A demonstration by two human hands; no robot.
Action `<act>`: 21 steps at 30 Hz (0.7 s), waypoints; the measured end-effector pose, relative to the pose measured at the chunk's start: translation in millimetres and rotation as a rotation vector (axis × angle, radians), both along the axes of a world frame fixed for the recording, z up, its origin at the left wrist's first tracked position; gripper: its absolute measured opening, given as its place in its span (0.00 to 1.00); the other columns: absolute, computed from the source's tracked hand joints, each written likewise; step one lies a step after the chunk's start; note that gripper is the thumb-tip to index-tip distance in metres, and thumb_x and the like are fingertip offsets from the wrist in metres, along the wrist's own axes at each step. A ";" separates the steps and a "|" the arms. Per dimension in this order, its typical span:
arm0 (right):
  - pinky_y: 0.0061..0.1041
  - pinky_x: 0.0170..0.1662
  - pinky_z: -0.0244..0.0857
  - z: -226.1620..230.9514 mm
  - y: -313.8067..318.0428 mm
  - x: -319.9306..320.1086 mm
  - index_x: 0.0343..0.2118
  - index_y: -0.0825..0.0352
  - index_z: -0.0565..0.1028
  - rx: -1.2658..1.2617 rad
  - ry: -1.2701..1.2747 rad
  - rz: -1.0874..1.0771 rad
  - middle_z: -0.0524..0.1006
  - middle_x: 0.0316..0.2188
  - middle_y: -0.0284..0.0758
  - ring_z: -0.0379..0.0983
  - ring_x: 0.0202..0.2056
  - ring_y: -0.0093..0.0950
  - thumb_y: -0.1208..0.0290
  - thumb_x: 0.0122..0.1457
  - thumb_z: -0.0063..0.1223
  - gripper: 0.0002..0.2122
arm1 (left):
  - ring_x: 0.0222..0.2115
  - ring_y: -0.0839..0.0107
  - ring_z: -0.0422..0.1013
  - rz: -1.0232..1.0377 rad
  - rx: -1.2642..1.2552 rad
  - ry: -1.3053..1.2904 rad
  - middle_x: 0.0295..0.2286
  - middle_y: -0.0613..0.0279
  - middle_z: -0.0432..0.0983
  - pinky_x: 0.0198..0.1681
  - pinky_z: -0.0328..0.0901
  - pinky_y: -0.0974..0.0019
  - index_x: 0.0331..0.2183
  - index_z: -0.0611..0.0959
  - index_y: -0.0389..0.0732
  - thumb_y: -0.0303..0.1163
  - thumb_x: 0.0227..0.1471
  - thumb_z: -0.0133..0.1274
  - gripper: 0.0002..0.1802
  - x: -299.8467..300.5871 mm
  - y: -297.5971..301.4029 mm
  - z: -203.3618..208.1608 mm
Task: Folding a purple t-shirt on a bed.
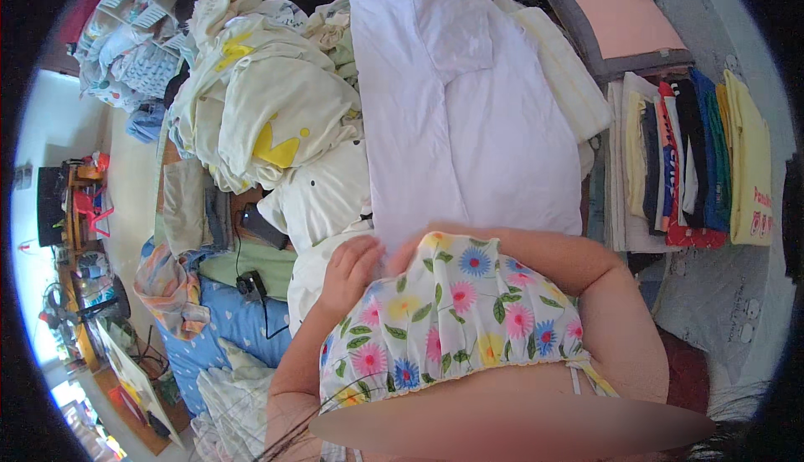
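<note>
A white short-sleeved shirt (511, 152) lies spread in front of me, one sleeve folded over onto its body and a long crease running down it. My left hand (350, 271) is by the shirt's near left corner, its fingers loosely stretched out with nothing seen in them. My right forearm lies along the shirt's near edge. Of my right hand (405, 256) only a blurred part shows at that edge; the flowered top (452, 320) that I wear hides the rest, so its fingers cannot be made out.
Left of the shirt is a heap of cream bedding (268, 102) with yellow patches. Folded clothes (749, 160) stand in a row at the right, below a pink and grey cushion (615, 10). A black adapter with a cable (251, 284) lies on blue fabric at the left.
</note>
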State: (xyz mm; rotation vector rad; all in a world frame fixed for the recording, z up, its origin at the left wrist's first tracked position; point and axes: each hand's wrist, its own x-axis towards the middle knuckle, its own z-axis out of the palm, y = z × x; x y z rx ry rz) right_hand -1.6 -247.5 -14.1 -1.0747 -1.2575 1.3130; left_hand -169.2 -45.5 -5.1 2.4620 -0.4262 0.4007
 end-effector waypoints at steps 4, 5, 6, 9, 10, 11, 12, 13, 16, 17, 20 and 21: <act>0.46 0.61 0.39 -10.0 1.7 16.0 0.56 0.68 0.59 -0.020 -0.137 -0.306 0.59 0.57 0.42 0.52 0.60 0.37 0.66 0.58 0.41 0.23 | 0.44 0.52 0.67 0.068 0.025 0.007 0.44 0.52 0.69 0.47 0.63 0.55 0.44 0.72 0.39 0.23 0.40 0.50 0.24 11.2 -2.9 -9.2; 0.45 0.61 0.41 -13.7 6.1 15.5 0.55 0.68 0.61 0.037 -0.565 -0.461 0.60 0.57 0.43 0.54 0.59 0.36 0.67 0.57 0.42 0.22 | 0.45 0.52 0.67 0.096 0.017 -0.048 0.44 0.51 0.68 0.47 0.63 0.55 0.45 0.71 0.39 0.23 0.40 0.49 0.24 11.3 -3.1 -10.7; 0.45 0.61 0.41 -15.0 4.4 7.8 0.55 0.68 0.61 0.040 -0.565 -0.465 0.60 0.57 0.43 0.54 0.59 0.36 0.67 0.57 0.42 0.22 | 0.45 0.51 0.66 0.123 0.009 -0.104 0.45 0.51 0.68 0.48 0.62 0.54 0.45 0.71 0.39 0.23 0.41 0.49 0.24 11.7 -2.7 -11.1; 0.39 0.60 0.45 -7.9 -0.9 -25.0 0.53 0.68 0.65 0.160 -0.982 -0.176 0.63 0.55 0.44 0.57 0.57 0.37 0.69 0.56 0.43 0.20 | 0.46 0.52 0.66 0.158 0.014 -0.026 0.45 0.52 0.68 0.48 0.62 0.55 0.43 0.73 0.39 0.25 0.41 0.50 0.22 10.3 -0.5 -12.2; 0.34 0.58 0.50 -27.0 -4.0 -31.1 0.51 0.68 0.67 0.197 -0.818 -0.104 0.65 0.53 0.43 0.60 0.56 0.37 0.69 0.56 0.45 0.19 | 0.46 0.52 0.66 0.160 0.016 -0.024 0.45 0.52 0.68 0.48 0.62 0.55 0.43 0.73 0.39 0.25 0.41 0.50 0.22 11.7 0.6 -11.2; 0.29 0.56 0.55 -29.9 -6.3 -33.4 0.50 0.67 0.69 0.231 -0.655 -0.033 0.68 0.51 0.43 0.62 0.54 0.37 0.69 0.55 0.47 0.19 | 0.45 0.54 0.67 0.055 0.045 0.022 0.44 0.54 0.70 0.47 0.63 0.56 0.41 0.75 0.39 0.26 0.40 0.51 0.21 14.5 2.1 -6.9; 0.29 0.56 0.55 -30.5 -15.8 -30.2 0.50 0.67 0.69 0.230 -0.653 -0.032 0.68 0.51 0.43 0.62 0.54 0.37 0.69 0.55 0.47 0.19 | 0.45 0.56 0.68 -0.049 0.074 0.067 0.42 0.56 0.72 0.47 0.64 0.56 0.39 0.77 0.39 0.27 0.39 0.51 0.19 15.1 3.4 -4.5; 0.29 0.56 0.55 -19.8 -25.3 -20.1 0.49 0.66 0.70 0.077 -0.200 0.062 0.69 0.51 0.42 0.62 0.54 0.36 0.69 0.55 0.47 0.17 | 0.45 0.56 0.68 -0.047 0.073 0.067 0.42 0.56 0.72 0.47 0.64 0.56 0.39 0.77 0.39 0.27 0.39 0.51 0.19 12.5 5.4 -6.2; 0.30 0.56 0.55 -7.1 -14.7 10.1 0.47 0.63 0.72 -0.136 0.120 -0.035 0.70 0.50 0.40 0.63 0.53 0.35 0.71 0.55 0.46 0.15 | 0.44 0.61 0.69 -0.198 0.066 0.082 0.40 0.59 0.74 0.46 0.65 0.60 0.37 0.81 0.44 0.29 0.37 0.55 0.18 -0.4 7.8 -7.1; 0.30 0.55 0.55 -6.2 -7.8 19.4 0.46 0.62 0.73 -0.202 -0.017 -0.240 0.71 0.49 0.40 0.64 0.53 0.36 0.71 0.56 0.45 0.15 | 0.42 0.62 0.70 -0.201 0.015 0.080 0.38 0.61 0.75 0.42 0.66 0.61 0.36 0.81 0.44 0.30 0.37 0.55 0.17 -1.5 3.9 -4.2; 0.34 0.57 0.53 -31.1 37.8 27.8 0.46 0.63 0.73 0.103 -0.441 -0.441 0.69 0.50 0.39 0.61 0.55 0.36 0.72 0.56 0.43 0.14 | 0.39 0.64 0.71 -0.174 -0.093 0.125 0.36 0.63 0.76 0.38 0.67 0.63 0.35 0.82 0.45 0.30 0.36 0.56 0.17 -11.5 -6.4 -0.5; 0.37 0.59 0.49 -36.6 50.7 28.8 0.46 0.63 0.73 0.125 -0.689 -0.433 0.67 0.52 0.38 0.58 0.57 0.35 0.72 0.56 0.43 0.14 | 0.39 0.65 0.71 -0.144 -0.154 0.168 0.35 0.64 0.76 0.37 0.67 0.63 0.35 0.82 0.46 0.30 0.36 0.58 0.17 -14.2 -8.7 -0.5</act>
